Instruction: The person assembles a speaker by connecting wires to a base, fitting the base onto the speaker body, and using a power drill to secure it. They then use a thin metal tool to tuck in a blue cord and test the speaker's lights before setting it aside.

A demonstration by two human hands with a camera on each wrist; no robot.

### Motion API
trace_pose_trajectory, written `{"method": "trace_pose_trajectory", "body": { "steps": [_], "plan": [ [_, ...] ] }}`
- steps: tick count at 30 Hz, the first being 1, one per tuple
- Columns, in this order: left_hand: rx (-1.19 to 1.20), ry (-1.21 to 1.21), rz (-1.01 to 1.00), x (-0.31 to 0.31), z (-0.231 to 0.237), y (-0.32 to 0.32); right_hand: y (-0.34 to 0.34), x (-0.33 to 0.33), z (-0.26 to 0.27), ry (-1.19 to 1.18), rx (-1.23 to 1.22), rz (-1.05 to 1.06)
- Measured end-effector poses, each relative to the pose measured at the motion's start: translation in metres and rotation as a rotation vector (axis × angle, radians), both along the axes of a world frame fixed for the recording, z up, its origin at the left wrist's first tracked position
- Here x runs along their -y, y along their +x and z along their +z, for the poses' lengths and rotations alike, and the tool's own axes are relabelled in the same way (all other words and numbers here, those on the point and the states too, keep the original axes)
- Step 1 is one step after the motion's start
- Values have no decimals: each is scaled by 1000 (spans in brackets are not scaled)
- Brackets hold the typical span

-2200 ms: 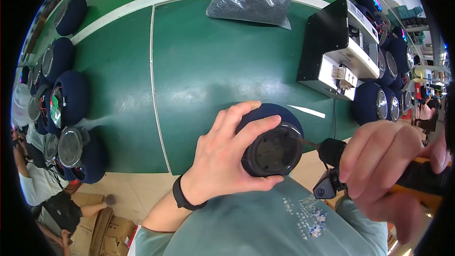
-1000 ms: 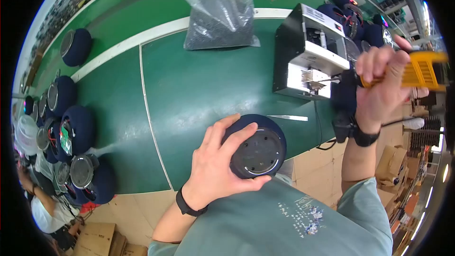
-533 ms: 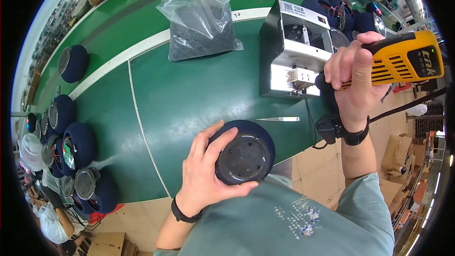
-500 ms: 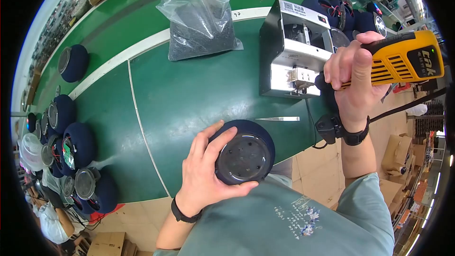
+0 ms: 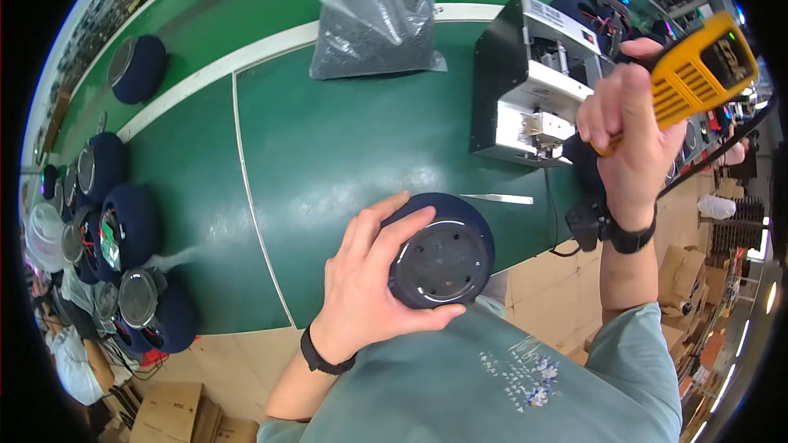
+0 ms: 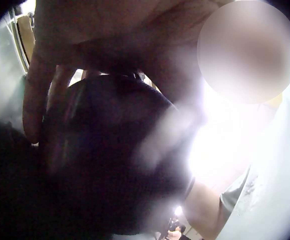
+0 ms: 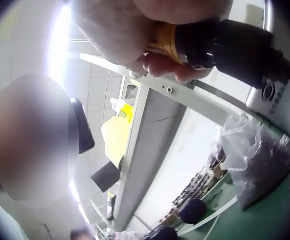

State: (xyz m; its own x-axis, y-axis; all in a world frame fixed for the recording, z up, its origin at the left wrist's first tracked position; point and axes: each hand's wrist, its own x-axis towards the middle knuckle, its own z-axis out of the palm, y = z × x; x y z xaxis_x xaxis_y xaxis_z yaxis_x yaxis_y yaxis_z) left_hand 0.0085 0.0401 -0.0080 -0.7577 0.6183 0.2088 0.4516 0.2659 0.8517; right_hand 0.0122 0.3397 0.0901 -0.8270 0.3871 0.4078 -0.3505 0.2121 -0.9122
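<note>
My left hand grips a round dark-blue speaker at the table's front edge, thumb and fingers spread around its side. Its black disc base faces up, with several small holes around it. In the left wrist view the dark speaker body fills the middle below the fingers. My right hand holds a yellow-and-black electric screwdriver, its nose pointing toward the front of the screw feeder. The black nose of the screwdriver also shows in the right wrist view.
A clear bag of small dark parts sits at the back of the green table. Metal tweezers lie right of the held speaker. More speakers stand along the left, others behind the feeder. A cable trails from the right side.
The screwdriver has moved from the speaker's base to the screw feeder, and its rear end has lately swung upward. My left hand still holds the speaker. The head view has shifted.
</note>
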Motion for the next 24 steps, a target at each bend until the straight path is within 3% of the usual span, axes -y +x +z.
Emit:
{"method": "trace_pose_trajectory", "body": {
  "steps": [1, 5, 19, 24],
  "plan": [
    [23, -14, -17, 0, 2, 0, 6, 5, -2, -32, -16, 22],
    [17, -16, -17, 1, 2, -1, 28, 49, 20, -277, -275, 447],
    [46, 23, 15, 0, -4, 2, 31, 101, 35, -43, -5, 426],
    [35, 24, 16, 1, -5, 1, 31, 111, 24, -87, 2, 389]
  ]
}}
